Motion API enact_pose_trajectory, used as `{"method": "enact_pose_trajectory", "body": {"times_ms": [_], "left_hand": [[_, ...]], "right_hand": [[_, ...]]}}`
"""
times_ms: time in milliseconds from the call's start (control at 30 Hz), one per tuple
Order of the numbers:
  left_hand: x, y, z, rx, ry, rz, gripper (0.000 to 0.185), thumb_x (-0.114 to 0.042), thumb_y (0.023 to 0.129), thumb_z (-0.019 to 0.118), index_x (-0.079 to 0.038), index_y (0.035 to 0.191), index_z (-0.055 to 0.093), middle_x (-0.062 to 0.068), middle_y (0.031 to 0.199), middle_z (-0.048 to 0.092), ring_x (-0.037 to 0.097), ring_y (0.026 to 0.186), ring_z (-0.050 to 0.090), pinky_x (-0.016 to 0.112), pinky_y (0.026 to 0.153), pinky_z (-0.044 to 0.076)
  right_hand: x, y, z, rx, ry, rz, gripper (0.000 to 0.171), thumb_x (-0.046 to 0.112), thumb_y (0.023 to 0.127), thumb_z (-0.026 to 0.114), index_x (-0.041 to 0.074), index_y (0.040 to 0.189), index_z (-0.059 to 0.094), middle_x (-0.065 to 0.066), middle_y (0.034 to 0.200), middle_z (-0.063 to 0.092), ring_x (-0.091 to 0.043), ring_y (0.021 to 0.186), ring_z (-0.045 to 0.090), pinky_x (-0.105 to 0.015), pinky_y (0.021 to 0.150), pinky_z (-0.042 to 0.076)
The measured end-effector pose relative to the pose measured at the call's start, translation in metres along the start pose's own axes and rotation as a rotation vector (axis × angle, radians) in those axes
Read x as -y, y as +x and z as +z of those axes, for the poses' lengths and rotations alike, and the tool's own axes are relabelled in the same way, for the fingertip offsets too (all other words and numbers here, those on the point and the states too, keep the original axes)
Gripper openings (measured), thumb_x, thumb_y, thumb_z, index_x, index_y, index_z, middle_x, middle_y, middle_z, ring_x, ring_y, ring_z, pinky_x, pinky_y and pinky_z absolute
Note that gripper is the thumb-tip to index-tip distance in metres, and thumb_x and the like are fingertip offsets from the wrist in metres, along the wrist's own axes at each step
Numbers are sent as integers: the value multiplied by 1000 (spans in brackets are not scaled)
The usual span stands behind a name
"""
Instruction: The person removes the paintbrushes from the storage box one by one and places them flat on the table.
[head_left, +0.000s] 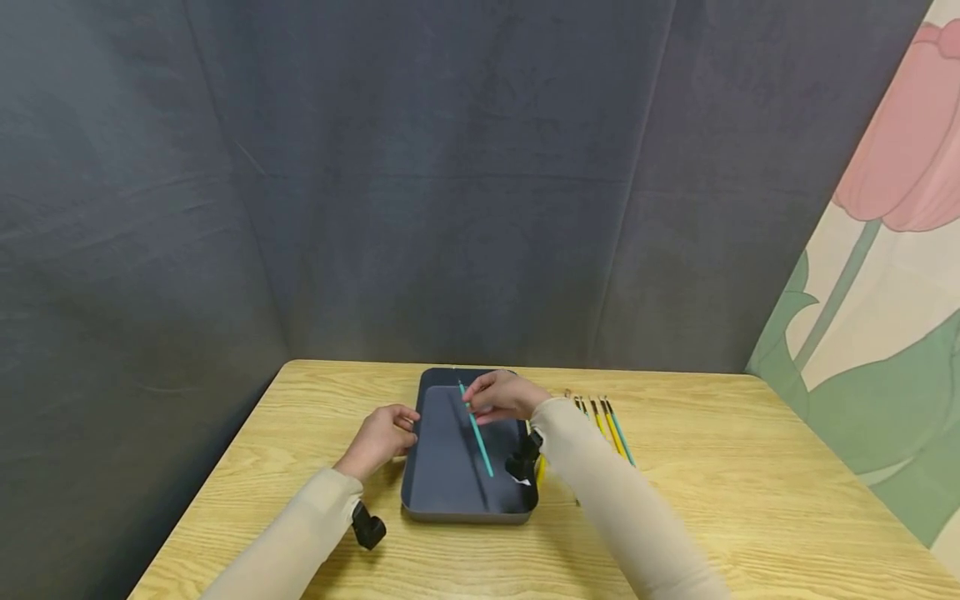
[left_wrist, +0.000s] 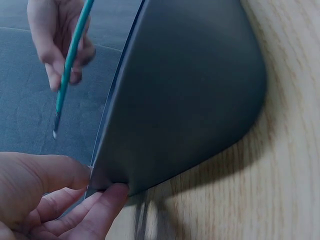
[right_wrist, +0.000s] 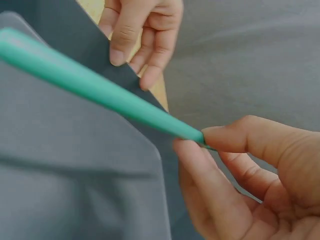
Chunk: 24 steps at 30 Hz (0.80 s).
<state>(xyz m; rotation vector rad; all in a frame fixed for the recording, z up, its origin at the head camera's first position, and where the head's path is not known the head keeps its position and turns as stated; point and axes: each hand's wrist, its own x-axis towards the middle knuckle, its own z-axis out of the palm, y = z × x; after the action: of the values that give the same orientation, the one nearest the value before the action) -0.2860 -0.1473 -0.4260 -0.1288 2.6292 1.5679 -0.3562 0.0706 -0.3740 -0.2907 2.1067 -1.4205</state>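
A dark grey rectangular tray [head_left: 442, 500] lies on the wooden table. My left hand [head_left: 384, 437] pinches its left rim, with the thumb on the rim and fingers against the outer wall [left_wrist: 190, 90]. Over the tray, my right hand [head_left: 504, 395] holds a teal paintbrush [head_left: 480, 442] between thumb and fingertips. The brush slants, its bristle end pointing to the far side and its handle toward me. A shadow of the brush falls on the tray floor. In the right wrist view the teal handle [right_wrist: 100, 87] crosses above the tray.
Several paintbrushes [head_left: 618, 433] with yellow and teal handles lie side by side on the table, right of the tray, partly hidden by my right forearm. A grey cloth [head_left: 450, 183] hangs behind the table [head_left: 712, 467]. A panel with a painted tulip [head_left: 892, 250] stands at the right.
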Motion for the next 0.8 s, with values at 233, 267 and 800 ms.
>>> {"method": "enact_pose_trajectory", "body": {"times_ms": [233, 267, 800], "left_hand": [[-1, 1, 0, -1, 4, 3, 35, 8, 82, 64, 4, 117, 62, 18, 102, 61, 19, 79, 61, 32, 67, 57], [-1, 1, 0, -1, 2, 4, 35, 8, 82, 64, 4, 117, 62, 18, 102, 60, 20, 79, 60, 32, 67, 57], [1, 3, -2, 2, -6, 10, 35, 9, 81, 64, 4, 115, 63, 17, 100, 60, 21, 79, 61, 32, 67, 58]], "right_hand": [[-6, -26, -35, 19, 8, -66, 23, -3, 89, 55, -7, 112, 57, -11, 93, 63, -12, 73, 62, -39, 85, 57], [-8, -30, -40, 20, 12, -78, 23, -3, 90, 55, -7, 112, 57, -11, 94, 63, -12, 74, 63, -39, 86, 57], [-39, -85, -111, -46, 91, -141, 15, 0, 93, 54, -2, 108, 55, -7, 95, 63, -15, 85, 65, -33, 82, 58]]}}
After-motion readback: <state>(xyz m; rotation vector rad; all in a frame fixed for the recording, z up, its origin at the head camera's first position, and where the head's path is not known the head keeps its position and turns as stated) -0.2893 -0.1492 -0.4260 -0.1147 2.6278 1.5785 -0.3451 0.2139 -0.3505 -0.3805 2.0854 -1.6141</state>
